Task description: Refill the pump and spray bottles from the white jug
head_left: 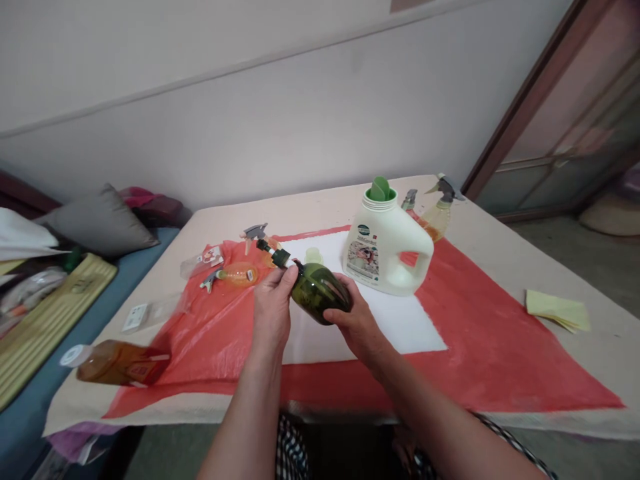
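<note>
While a white jug [383, 250] hides part of a spray bottle [410, 199], the green bottle [319, 292] leans above the white paper [407, 327]. The left hand [273, 299] curls around its neck; the right hand [358, 317] grips its bottom, some fingers hidden.

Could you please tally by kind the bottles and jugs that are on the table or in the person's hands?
Spray bottles: 4
Pump bottle: 1
Handled jug: 1
White-capped amber bottle: 1
Total: 7
</note>
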`<act>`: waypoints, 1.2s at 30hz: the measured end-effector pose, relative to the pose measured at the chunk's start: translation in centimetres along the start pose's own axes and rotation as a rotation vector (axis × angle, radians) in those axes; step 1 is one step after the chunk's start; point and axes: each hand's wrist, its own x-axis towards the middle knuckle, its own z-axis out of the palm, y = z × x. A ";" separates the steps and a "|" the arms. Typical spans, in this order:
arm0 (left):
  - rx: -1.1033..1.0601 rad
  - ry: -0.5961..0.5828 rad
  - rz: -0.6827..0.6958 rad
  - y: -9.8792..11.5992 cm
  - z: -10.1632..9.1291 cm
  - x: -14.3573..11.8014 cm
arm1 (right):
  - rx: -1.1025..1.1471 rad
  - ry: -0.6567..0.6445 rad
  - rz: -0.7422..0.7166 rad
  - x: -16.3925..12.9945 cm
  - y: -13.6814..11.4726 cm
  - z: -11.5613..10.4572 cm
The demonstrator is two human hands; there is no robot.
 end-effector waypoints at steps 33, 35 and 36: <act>-0.258 0.094 0.081 0.1 0.4 0.1 | 0.013 0.057 0.172 -0.7 -1.0 0.1; -0.254 0.134 0.071 0.0 0.3 0.3 | -0.001 0.064 0.170 -0.7 -0.9 0.0; -0.255 0.131 0.048 0.1 0.2 0.3 | 0.008 0.061 0.179 -0.7 -0.8 -0.1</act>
